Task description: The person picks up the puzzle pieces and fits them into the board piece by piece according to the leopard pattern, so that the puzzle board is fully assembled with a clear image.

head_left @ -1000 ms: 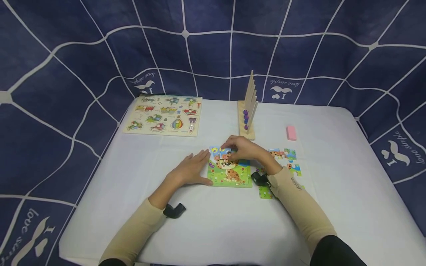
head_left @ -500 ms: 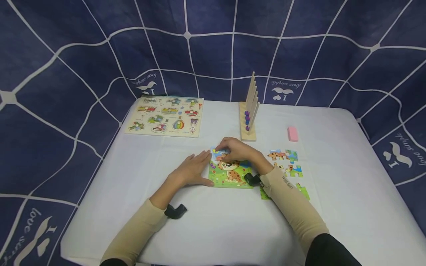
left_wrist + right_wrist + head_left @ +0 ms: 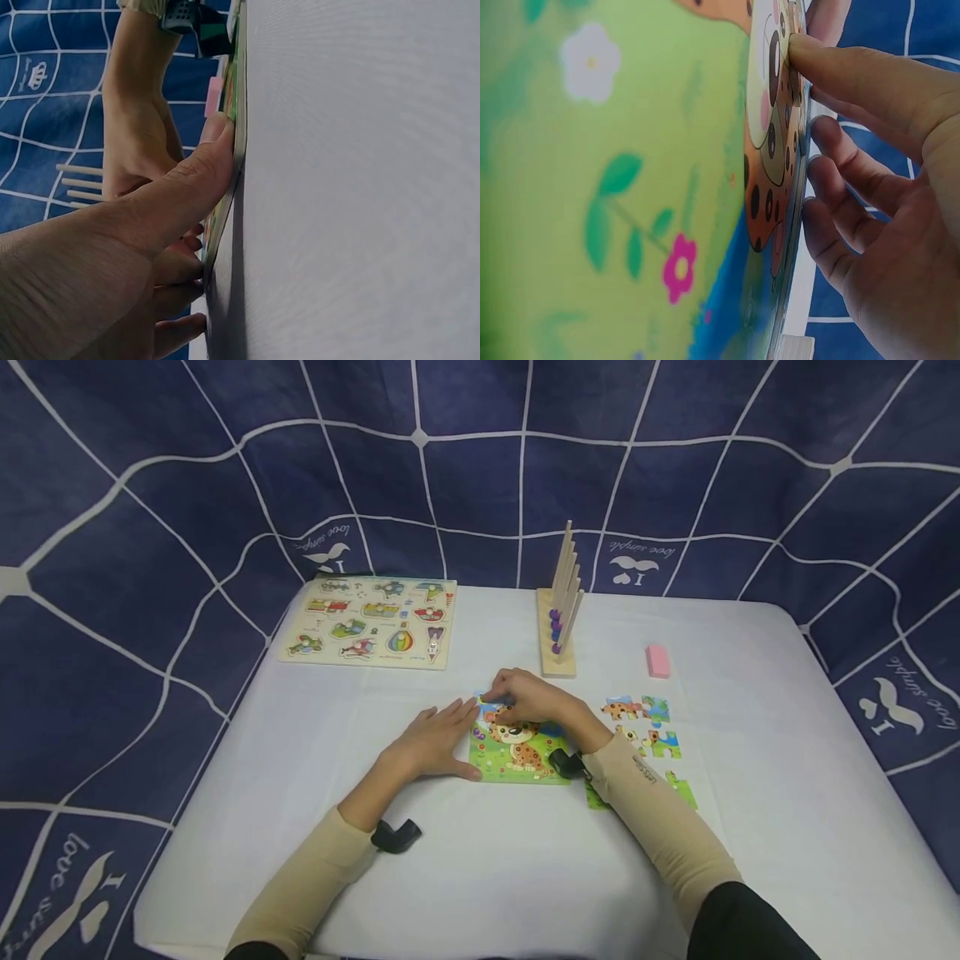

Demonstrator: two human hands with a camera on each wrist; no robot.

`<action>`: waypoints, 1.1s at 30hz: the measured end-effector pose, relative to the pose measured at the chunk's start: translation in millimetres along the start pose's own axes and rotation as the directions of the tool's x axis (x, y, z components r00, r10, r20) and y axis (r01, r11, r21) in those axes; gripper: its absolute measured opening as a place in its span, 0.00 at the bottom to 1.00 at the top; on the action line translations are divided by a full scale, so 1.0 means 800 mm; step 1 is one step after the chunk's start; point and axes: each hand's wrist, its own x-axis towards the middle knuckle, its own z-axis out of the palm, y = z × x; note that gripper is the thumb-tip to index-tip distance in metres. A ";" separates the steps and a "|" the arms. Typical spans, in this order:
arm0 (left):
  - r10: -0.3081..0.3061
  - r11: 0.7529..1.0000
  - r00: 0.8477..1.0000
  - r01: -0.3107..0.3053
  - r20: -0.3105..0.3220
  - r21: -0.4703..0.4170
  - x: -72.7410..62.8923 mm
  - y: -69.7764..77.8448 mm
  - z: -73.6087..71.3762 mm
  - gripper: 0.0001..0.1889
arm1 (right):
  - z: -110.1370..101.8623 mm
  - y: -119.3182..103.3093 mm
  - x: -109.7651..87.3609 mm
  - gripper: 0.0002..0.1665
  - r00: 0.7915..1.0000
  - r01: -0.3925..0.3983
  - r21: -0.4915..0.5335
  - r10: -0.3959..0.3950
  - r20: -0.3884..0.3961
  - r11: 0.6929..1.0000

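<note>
Though left grip (image 3: pixel 435 745) wide, right grip (image 3: pixel 534 700) narrow on a piece (image 3: pixel 492 711) atop the puzzle board (image 3: pixel 495 767)

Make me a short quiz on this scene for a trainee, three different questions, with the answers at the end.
1. True or false: the left hand touches the puzzle.
2. What colour is the block to the right of the peg stand?
3. Where are the loose pieces?
A) left of the puzzle
B) right of the puzzle
C) on the peg stand

Key: 1. True. 2. Pink. 3. B.
</note>
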 end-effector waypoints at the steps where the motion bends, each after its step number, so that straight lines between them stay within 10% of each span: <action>1: 0.000 1.000 1.000 0.000 0.002 0.001 0.000 0.000 0.000 0.59 | 0.000 0.001 0.000 0.24 1.000 0.002 -0.004 -0.002 -0.001 1.000; 20: -0.008 1.000 1.000 0.008 -0.005 0.008 0.001 0.001 -0.002 0.59 | -0.004 0.003 -0.005 0.28 0.998 -0.045 0.025 0.046 -0.041 0.999; 33: -0.005 1.000 0.999 0.004 -0.032 -0.020 0.002 0.001 0.002 0.58 | -0.019 0.016 -0.061 0.27 0.990 -0.091 0.101 0.101 -0.100 0.991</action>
